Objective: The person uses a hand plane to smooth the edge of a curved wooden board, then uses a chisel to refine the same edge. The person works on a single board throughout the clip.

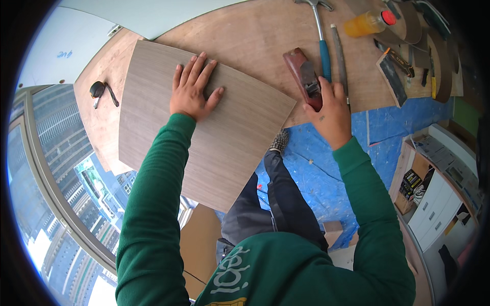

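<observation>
A wood-grain panel (204, 137) lies at an angle on the plywood bench, its near corner jutting over the edge towards me. Flat on its upper part rests my left hand (194, 89), fingers stretched out. My right hand (332, 109) is closed round the near end of a reddish-brown hand plane (297, 64) on the bench, right of the panel and apart from it. Just beyond that hand lie a claw hammer (324, 53) with a teal grip and a long, narrow file-like tool (338, 58). The plane's underside is hidden.
A tape measure (100, 94) sits at the bench's left. At the right are a bottle of orange liquid (365, 23), a utility knife (399, 62), a sanding block (390, 79) and curved strips. Blue sheeting (316, 153) covers the floor; a window (61, 153) stands left, a drawer cabinet (434, 206) right.
</observation>
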{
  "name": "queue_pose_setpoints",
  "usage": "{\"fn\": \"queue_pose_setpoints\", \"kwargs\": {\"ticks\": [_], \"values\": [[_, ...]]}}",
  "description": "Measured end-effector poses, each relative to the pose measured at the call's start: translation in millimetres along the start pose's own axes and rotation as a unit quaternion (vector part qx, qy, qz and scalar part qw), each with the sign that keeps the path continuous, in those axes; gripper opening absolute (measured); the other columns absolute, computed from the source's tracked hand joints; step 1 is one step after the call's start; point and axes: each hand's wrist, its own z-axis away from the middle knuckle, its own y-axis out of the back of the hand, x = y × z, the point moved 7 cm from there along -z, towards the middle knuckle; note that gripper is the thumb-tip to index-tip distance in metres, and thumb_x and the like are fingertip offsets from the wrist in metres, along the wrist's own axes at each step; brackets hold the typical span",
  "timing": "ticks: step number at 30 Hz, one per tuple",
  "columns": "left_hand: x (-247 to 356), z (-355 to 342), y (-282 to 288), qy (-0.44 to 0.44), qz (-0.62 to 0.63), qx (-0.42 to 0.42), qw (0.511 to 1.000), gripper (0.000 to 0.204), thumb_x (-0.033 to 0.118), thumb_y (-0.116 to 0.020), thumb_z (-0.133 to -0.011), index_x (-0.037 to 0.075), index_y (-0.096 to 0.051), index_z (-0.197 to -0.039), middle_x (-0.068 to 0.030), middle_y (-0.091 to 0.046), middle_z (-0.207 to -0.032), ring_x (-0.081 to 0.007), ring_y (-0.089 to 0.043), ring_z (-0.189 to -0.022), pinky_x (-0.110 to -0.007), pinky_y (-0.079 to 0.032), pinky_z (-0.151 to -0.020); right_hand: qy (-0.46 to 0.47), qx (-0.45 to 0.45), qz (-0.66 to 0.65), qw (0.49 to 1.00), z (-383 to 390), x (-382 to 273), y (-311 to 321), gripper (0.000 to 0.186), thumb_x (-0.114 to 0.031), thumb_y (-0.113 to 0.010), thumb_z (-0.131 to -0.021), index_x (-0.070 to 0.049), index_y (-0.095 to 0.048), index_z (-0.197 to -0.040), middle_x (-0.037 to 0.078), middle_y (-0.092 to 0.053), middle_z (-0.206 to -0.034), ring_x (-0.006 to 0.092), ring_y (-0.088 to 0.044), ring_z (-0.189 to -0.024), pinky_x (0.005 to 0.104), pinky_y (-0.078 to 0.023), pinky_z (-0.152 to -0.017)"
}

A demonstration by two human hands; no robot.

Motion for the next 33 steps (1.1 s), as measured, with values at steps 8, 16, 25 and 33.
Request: {"fn": "queue_pose_setpoints", "kwargs": {"ticks": [8,16,25,33], "values": [[0.0,-1.5,1.8,0.004,-0.001,-0.006,1.000,0.071,0.052,-0.059,-0.097,0.026,-0.040,-0.161,-0.0014,-0.032,-0.171,-0.0234,-0.025,-0.159,-0.049,-0.012,-0.132,0.020,0.002,-0.043,0.999,-4.1,1.3,21.4,0.065,-0.009,-0.073,-0.083,0.002,-0.052,-0.143,0.023,-0.059,-0.117,0.0432,-0.059,-0.107,0.0497,-0.051,-0.094],[-2.1,-5.1,-0.9,0.004,-0.006,-0.001,1.000,0.071,0.052,-0.057,-0.098,0.027,-0.039,-0.161,-0.0017,-0.031,-0.171,-0.0230,-0.024,-0.160,-0.049,-0.010,-0.133,-0.068,0.106,-0.089,0.988,14.8,79.7,71.3,0.060,-0.010,-0.070,-0.089,0.000,-0.052,-0.145,0.021,-0.061,-0.126,0.0387,-0.060,-0.116,0.0460,-0.049,-0.102],[-1.5,-4.9,-2.2,-0.014,-0.008,0.009,1.000,0.070,0.050,-0.058,-0.099,0.023,-0.040,-0.161,-0.0043,-0.031,-0.171,-0.0271,-0.025,-0.159,-0.050,-0.012,-0.132,-0.075,0.196,0.022,0.977,2.2,167.3,56.7,0.058,-0.015,-0.071,-0.091,-0.003,-0.053,-0.146,0.023,-0.058,-0.140,0.0423,-0.056,-0.127,0.0482,-0.048,-0.109],[-0.2,-5.8,-4.2,-0.029,-0.020,0.022,0.999,0.070,0.050,-0.056,-0.099,0.020,-0.040,-0.161,-0.0062,-0.032,-0.171,-0.0293,-0.024,-0.160,-0.052,-0.012,-0.131,-0.052,0.224,0.051,0.972,-12.3,147.2,63.9,0.057,-0.020,-0.076,-0.091,-0.004,-0.057,-0.142,0.022,-0.059,-0.133,0.0421,-0.057,-0.125,0.0489,-0.048,-0.107]]}}
